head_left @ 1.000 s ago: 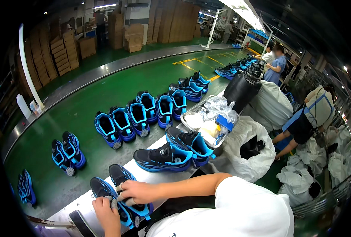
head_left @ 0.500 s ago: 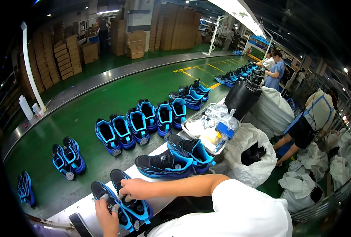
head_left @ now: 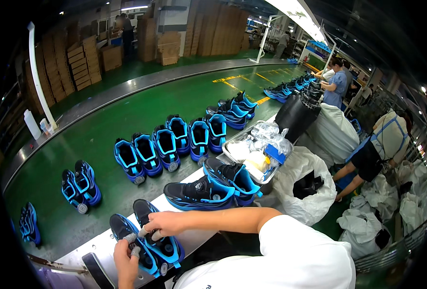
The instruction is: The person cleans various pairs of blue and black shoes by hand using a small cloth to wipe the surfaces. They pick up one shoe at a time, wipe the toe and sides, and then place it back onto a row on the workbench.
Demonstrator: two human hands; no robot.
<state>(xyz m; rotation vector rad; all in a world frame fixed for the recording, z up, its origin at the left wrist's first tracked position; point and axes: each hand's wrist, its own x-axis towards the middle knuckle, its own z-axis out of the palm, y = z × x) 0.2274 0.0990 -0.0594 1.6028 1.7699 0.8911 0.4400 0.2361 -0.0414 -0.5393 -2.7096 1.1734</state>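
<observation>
A shoe pair [head_left: 89,183] is standing at approx. 10 o'clock from the hands. On the desk [head_left: 98,246], 7 o'clock in view, L hand [head_left: 125,256] is resting narrow at L shoe [head_left: 121,225]; R hand [head_left: 164,223] is resting over R shoe [head_left: 169,247], fingertips near tog.; can't tell if either's gripping. Other pair [head_left: 194,193] is sitting at 2 o'clock, w/ tray [head_left: 226,150] beyond.

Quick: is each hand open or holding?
Left hand: bent at a black-and-blue sneaker; grip unclear.
Right hand: curled over the matching sneaker alongside; grip unclear.
</observation>
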